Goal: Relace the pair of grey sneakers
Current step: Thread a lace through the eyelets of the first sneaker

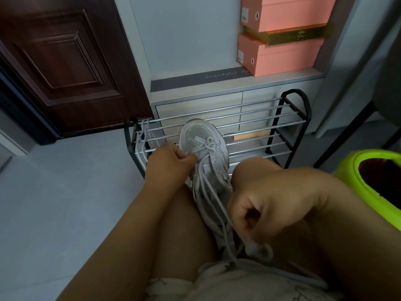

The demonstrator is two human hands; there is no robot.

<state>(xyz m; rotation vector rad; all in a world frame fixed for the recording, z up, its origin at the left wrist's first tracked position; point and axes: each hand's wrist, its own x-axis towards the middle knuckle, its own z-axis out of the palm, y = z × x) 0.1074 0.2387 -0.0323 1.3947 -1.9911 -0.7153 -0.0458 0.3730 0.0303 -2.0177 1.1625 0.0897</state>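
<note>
— sneaker (204, 148) is propped between the knees, toe up; soft mesh, light, easily steadied.
— lace (208, 192), limp and slippery, is pinched by left hand (171, 164) near the eyelets; right hand (258, 216) is curled round its strands.

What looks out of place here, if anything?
A loose grey lace is draped over the shoe rack's left end, in no shoe. Only one sneaker shows, between the knees, its lace slack between both hands. No spill or damage visible.
</note>
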